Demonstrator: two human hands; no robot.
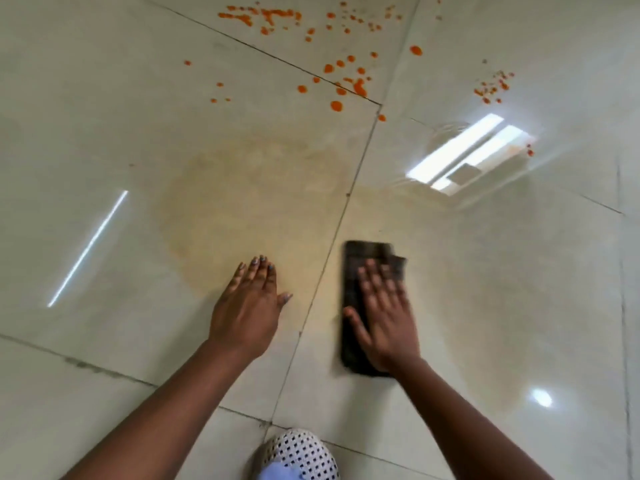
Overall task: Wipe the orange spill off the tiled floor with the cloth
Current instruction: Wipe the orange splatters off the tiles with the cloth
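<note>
A dark folded cloth (360,268) lies flat on the pale tiled floor (104,116), just right of a grout line. My right hand (384,317) presses flat on the cloth with fingers spread, and it looks motion-blurred. My left hand (251,306) rests palm down on the bare tile to the left, holding nothing. Orange spill drops (346,77) are scattered farther ahead, with more drops at the top (263,17) and a small cluster at the right (493,86). A faint yellowish smear (249,202) covers the tile between my hands and the drops.
A ceiling light reflection (464,154) glares on the glossy tile at the right, beside a wet sheen. A thin light streak (88,249) reflects at the left. A white dotted piece of clothing (301,455) shows at the bottom edge.
</note>
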